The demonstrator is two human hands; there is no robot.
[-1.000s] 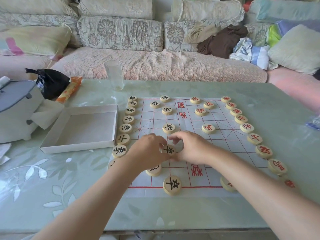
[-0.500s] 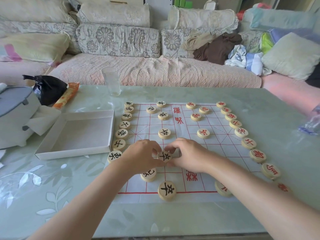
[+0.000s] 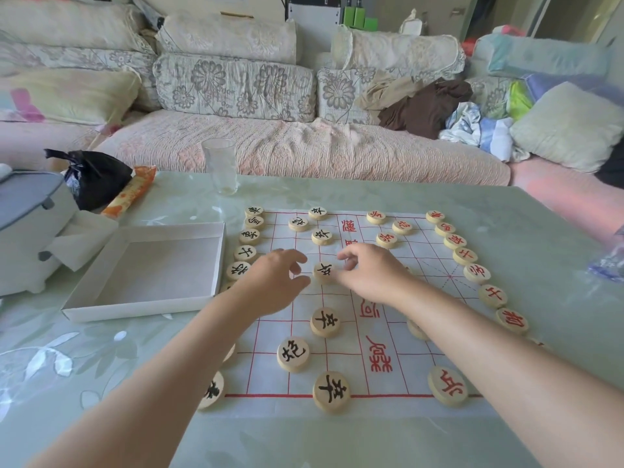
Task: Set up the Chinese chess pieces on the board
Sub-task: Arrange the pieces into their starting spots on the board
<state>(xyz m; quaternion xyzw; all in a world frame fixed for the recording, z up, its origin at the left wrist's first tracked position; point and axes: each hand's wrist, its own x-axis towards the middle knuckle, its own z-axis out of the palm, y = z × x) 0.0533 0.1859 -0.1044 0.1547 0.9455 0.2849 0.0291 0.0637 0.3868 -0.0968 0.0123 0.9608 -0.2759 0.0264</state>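
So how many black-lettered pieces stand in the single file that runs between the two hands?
5: farthest piece, second piece, middle piece, fourth piece, nearest piece, running far to near. No part of this file is covered.

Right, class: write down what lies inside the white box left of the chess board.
Only the bare floor of the white box shows; no chess piece lies on it. Its near wall covers a thin strip of floor, which cannot be checked.
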